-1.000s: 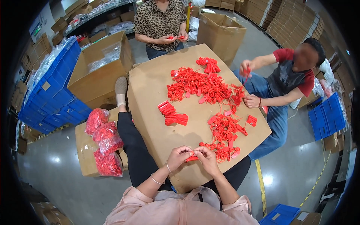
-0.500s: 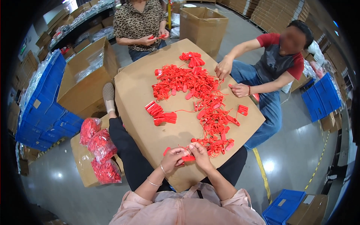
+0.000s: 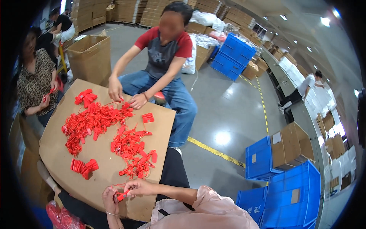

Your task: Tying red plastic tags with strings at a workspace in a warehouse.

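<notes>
Over the near edge of the cardboard-topped table [image 3: 110,168], both my hands are closed on one small flat red tag with a thin cord [image 3: 121,196]. My left hand [image 3: 109,199] pinches it from the left, while the fingers of my right hand [image 3: 137,187] press on its right side. Just beyond them spreads a tangled heap of red corded tags [image 3: 131,152], reaching to the far side of the table. Neat stacks of red tags [image 3: 84,168] lie at the left, and another small stack [image 3: 148,117] is by the right edge.
Across the table a seated person in a red-sleeved shirt [image 3: 164,53] handles red tags. To the left, a person in a leopard-print top [image 3: 36,76] holds a red piece. Blue crates [image 3: 289,194] and an open carton [image 3: 289,147] stand at right. Bagged red pieces [image 3: 63,217] sit low left.
My view has swung to the right, so the table and people appear further left. My hands remain together on the red tag, with the right one reaching across from the side.
</notes>
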`<state>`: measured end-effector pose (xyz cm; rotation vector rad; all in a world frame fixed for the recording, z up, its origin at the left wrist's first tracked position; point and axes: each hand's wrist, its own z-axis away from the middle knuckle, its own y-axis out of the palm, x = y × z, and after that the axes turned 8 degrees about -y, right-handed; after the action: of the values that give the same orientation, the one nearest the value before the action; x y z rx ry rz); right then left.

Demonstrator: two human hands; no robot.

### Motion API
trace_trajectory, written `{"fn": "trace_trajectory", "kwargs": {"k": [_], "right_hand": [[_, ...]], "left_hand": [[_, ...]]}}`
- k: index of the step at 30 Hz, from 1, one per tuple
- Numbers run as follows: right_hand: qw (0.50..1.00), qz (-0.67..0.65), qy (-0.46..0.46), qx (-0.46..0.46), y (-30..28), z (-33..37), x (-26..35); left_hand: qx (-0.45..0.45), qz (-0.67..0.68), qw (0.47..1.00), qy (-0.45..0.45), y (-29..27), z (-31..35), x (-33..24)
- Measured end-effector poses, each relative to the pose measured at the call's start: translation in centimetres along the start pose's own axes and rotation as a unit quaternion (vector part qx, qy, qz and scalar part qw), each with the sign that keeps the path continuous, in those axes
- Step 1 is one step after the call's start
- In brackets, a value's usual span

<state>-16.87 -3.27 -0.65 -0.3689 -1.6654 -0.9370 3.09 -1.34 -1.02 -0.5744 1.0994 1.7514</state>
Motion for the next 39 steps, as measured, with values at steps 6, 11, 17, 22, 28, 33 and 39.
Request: {"fn": "trace_trajectory", "kwargs": {"k": [6,11,17,22,28,33,39], "right_hand": [[0.994,0.105,-0.009,0.033,-1.7,0.7,2.7],[0.987,0.132,-0.021,0.092,-1.5,-0.6,2.9],[0.943,0.294,-0.077,0.138,-2.1,-0.1,3.7],[0.868,0.479,-0.07,0.114,-0.8,-0.9,4.9],[0.919,0.348,-0.07,-0.175,-0.3,-2.9,1.2],[0.957,-0.246,0.005,-0.157,0.2,-3.6,0.2],[0.996,-0.023,0.084,0.036,-1.4,-3.4,2.9]], "left_hand": [[0.151,-0.17,0.966,-0.12,2.3,0.3,-1.4],[0.17,-0.226,0.956,-0.077,0.4,0.7,-2.3],[0.182,-0.331,0.926,-0.02,0.1,0.6,-2.3],[0.1,-0.358,0.928,0.0,0.1,1.6,-2.4],[0.132,-0.174,0.976,0.014,1.1,2.2,-0.5],[0.097,0.029,0.991,-0.092,0.5,2.2,-0.4],[0.08,0.071,0.99,-0.09,-0.8,2.2,-1.9]]}}
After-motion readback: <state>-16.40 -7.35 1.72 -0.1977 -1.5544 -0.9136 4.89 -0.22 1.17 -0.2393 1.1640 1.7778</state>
